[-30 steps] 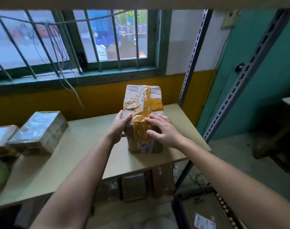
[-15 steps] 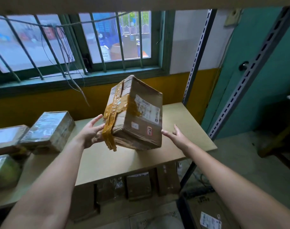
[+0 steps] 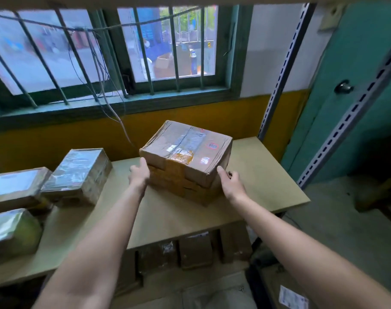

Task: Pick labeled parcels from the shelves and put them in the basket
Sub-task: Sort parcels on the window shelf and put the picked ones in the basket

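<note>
Nearest you, in the lower right corner of the frame, is the dark basket (image 3: 253, 286). It holds a brown carton (image 3: 271, 284) whose white printed label (image 3: 293, 296) is too blurred to read. At lower centre, under the board, a row of brown parcels (image 3: 195, 250) stands on edge in shadow. You cannot count them surely.

Your two bare forearms reach up the middle of the frame over the pale, smooth shelf (image 3: 268, 175). The task's cardboard box (image 3: 185, 161) sits on that board at the centre of the frame, near its right end. It is blocky and creased, with dented corners. Clear glossy tape runs across its top, and a crumpled yellow-brown tape patch lies near the front edge.

Three small stickers show on the top, one with a red border and two white. None of their writing can be read.

Your left hand (image 3: 139, 175) cups the box's near left corner, with the thumb lying up the edge. Its fingers are hidden behind the box, so you cannot tell whether they curl. Your right hand (image 3: 231, 182) grips the near right corner, thumb on the front edge and fingers (image 3: 230, 175) bent around the side.

At the left of the frame lie three film-wrapped parcels (image 3: 78, 175), all shiny. The nearest one has a greenish tint.

Farther back, two perforated steel uprights (image 3: 283, 70) slant up at the right. Behind them are a yellow wall band and a green-framed barred window (image 3: 176, 47) with loose wires (image 3: 96, 63) hanging in front. At far right is a teal door with a round knob (image 3: 343, 86).
</note>
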Demonstrator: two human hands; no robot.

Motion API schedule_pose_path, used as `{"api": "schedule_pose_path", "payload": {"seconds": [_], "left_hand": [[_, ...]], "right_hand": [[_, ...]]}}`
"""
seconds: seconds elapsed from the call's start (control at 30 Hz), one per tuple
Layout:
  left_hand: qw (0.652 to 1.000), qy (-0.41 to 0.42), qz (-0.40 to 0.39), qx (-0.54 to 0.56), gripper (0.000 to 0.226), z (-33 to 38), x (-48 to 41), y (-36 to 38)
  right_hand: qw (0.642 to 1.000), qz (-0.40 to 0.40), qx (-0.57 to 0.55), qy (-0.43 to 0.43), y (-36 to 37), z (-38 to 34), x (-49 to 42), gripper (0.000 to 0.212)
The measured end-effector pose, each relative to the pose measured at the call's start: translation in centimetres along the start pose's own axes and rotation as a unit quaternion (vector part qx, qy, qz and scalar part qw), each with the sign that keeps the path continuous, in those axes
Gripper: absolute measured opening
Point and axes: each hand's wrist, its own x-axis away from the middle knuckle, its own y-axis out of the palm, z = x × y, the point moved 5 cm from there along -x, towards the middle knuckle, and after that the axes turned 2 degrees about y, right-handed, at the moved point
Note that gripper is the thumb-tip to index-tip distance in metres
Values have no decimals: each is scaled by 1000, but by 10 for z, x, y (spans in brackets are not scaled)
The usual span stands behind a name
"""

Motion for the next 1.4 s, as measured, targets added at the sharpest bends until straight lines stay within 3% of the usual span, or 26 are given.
{"api": "schedule_pose_path", "payload": {"seconds": [0.07,0.17,0.27,0.37,0.5,0.63,0.77,0.83,0.9,1.0,1.07,1.13,1.17,1.27,1.33,1.4], "left_hand": [[998,55,25,-11,73,17,-14,-10],[995,95,-5,-41,81,38,-28,-10],[995,49,-81,-17,82,39,-42,3],[987,-30,-137,83,67,24,-43,19],[976,6,-136,170,31,19,-41,18],[971,25,-164,173,9,6,-31,8],[959,17,-198,204,23,-10,-9,9],[952,19,-226,207,33,-16,10,18],[943,25,-251,216,45,-19,35,33],[937,26,-261,232,49,-23,78,60],[929,-31,-278,242,63,-36,105,81],[913,-70,-344,208,76,-53,141,105],[899,-66,-400,168,79,-57,163,120],[840,-7,-541,27,79,-66,237,177],[812,22,-582,-33,80,-76,282,221],[803,31,-590,-74,62,-90,327,265]], "right_hand": [[999,2,-31,36,-2,1,-2,79],[983,-47,-153,93,7,1,-4,85],[970,-69,-206,109,16,-5,-9,87],[961,-62,-241,123,21,-7,-15,92],[962,-45,-248,107,22,2,-15,94],[977,-40,-191,85,9,5,-4,94],[995,86,-39,-39,-55,-11,0,86],[993,51,-25,-104,-80,-22,6,75],[992,-11,-50,-112,-99,-21,17,58],[997,-26,26,-72,-138,0,38,48],[994,-92,63,-7,-163,31,52,53],[984,-170,22,56,-186,68,76,51],[982,-173,-12,74,-201,88,88,50],[991,-96,-36,90,-251,154,118,65],[992,-32,-62,101,-283,201,137,68],[985,42,-119,120,-314,248,160,77]]}}
